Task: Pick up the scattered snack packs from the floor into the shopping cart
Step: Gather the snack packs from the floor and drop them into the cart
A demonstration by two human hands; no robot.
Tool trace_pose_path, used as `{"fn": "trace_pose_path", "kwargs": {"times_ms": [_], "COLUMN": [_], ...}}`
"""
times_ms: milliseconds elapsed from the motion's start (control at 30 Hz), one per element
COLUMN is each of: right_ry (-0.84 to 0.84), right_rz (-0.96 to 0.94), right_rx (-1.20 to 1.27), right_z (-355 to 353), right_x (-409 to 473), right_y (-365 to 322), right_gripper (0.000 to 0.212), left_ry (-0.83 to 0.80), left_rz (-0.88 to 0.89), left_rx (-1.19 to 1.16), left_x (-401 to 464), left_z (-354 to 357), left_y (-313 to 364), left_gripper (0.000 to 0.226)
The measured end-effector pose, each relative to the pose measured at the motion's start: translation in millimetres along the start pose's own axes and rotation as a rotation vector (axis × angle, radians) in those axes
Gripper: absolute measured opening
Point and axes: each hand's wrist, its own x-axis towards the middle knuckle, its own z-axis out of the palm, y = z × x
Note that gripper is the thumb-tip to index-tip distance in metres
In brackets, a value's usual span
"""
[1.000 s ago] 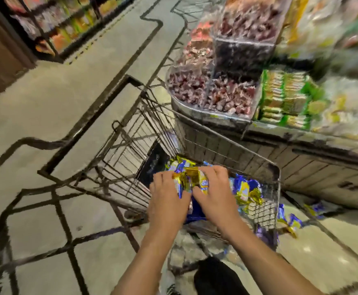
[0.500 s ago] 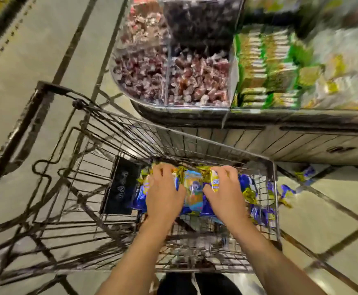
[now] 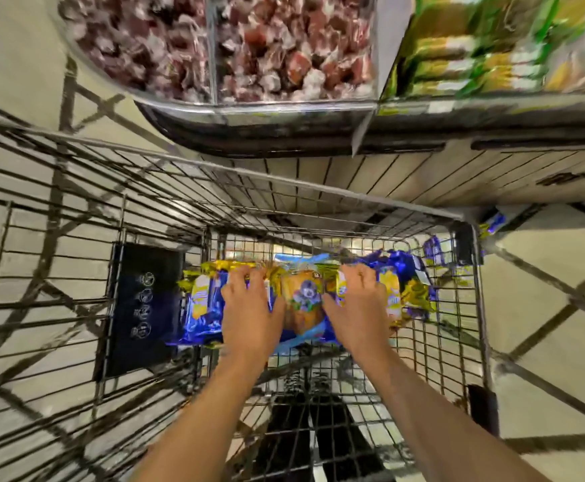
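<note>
Both my hands are down inside the wire shopping cart [image 3: 336, 189]. My left hand [image 3: 249, 307] and my right hand [image 3: 357, 307] grip the two ends of a bundle of blue and yellow snack packs [image 3: 303, 300], fingers curled over its far edge. More blue and yellow packs [image 3: 412, 290] lie in the cart basket to the right of my right hand. One more snack pack [image 3: 492, 222] lies on the floor beyond the cart's far right corner, partly hidden by the cart's rim.
A display stand with a clear bin of wrapped sweets [image 3: 235, 46] and green packets [image 3: 475, 53] rises just beyond the cart. A black panel [image 3: 141, 307] hangs on the cart's child seat at left. Tiled floor [image 3: 545, 307] lies to the right.
My view has tipped down over the cart. Both hands have lowered the bundle of packs deeper into the basket, still gripping it.
</note>
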Motion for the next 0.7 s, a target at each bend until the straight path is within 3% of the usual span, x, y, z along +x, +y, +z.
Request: {"fn": "trace_pose_path", "kwargs": {"times_ms": [267,567,700], "right_ry": [-0.085,-0.064,0.013], "right_rz": [0.085,0.121,0.052], "right_rx": [0.042,0.149,0.165], "right_z": [-8.4,-58.9,-110.9], "right_x": [-4.6,-30.3,-59.8], "right_y": [-10.8,-32.0,-31.0], "right_gripper": [0.076,0.047,0.04], "left_ry": [-0.023,0.012,0.013], "left_rz": [-0.03,0.114,0.263], "left_rx": [-0.024,0.019,-0.007], "left_x": [-12.1,-53.8,-82.4], "left_z": [-14.1,-62.4,-79.6], "left_y": [1.9,40.7,83.1], "left_gripper": [0.056,0.046,0.047]}}
